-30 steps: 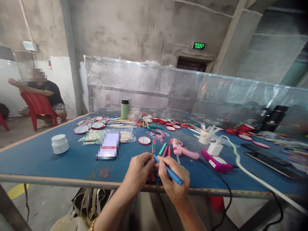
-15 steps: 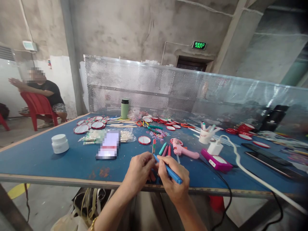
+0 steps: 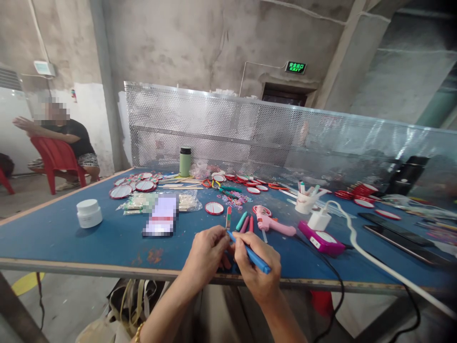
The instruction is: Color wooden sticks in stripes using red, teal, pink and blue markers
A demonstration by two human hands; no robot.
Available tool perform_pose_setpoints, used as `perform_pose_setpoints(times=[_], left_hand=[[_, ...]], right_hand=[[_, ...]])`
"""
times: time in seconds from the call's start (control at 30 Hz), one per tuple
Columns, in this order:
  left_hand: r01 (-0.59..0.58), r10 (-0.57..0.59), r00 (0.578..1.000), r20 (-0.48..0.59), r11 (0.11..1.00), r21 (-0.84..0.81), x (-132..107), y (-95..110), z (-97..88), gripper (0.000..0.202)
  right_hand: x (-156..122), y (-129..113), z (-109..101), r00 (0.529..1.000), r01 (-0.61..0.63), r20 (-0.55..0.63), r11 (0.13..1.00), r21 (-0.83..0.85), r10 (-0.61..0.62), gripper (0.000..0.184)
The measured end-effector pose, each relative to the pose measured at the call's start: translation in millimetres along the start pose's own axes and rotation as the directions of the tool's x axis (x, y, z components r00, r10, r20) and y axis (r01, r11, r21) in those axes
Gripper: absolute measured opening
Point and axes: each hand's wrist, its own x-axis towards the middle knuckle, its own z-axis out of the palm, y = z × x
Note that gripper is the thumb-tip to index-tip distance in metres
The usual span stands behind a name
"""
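Note:
Near the table's front edge, my right hand (image 3: 262, 271) is closed around a blue marker (image 3: 254, 255), its tip pointing up and to the left. My left hand (image 3: 207, 250) pinches a flat wooden stick (image 3: 229, 218), which pokes out beyond the fingers and bears red and green bands. The marker tip meets the stick close to my left fingertips. Just past my hands lie a teal marker (image 3: 242, 220), a pink marker (image 3: 245, 224) and a red marker (image 3: 251, 223). The lower part of the stick is hidden by my fingers.
A pink glue gun (image 3: 276, 225) lies right of the markers, near a magenta box (image 3: 321, 239) with cables. A phone (image 3: 160, 216) and a white jar (image 3: 89, 213) stand left. Behind are round red-rimmed pieces (image 3: 214, 208), pliers (image 3: 228, 190) and a green bottle (image 3: 185, 162).
My hands, the marker and the stick hold nearly the same position. The seated person at the left has shifted their head slightly.

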Motion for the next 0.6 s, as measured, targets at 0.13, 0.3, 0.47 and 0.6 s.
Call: perform_pose_setpoints(times=[0.13,0.3,0.47,0.6], left_hand=[[0.006,-0.006,1.0,-0.001,1.0,-0.006,0.1,2.1,0.1,0.025],[0.006,-0.006,1.0,-0.007,1.0,-0.002,-0.4,2.7,0.1,0.025],[0.006,-0.006,1.0,-0.007,1.0,-0.007,-1.2,1.7,0.3,0.025],[0.009,-0.009,1.0,0.005,1.0,-0.03,-1.1,1.7,0.6,0.024]], right_hand=[[0.1,-0.1,-0.4,1.0,0.0,-0.006,1.0,-0.003,0.0,0.014],[0.6,0.1,-0.1,1.0,0.005,-0.004,1.0,0.001,-0.005,0.014],[0.4,-0.9,-0.6,1.0,-0.001,-0.006,1.0,0.005,0.001,0.015],[0.6,-0.7,-0.2,1.0,-0.018,-0.016,1.0,0.009,0.018,0.015]])
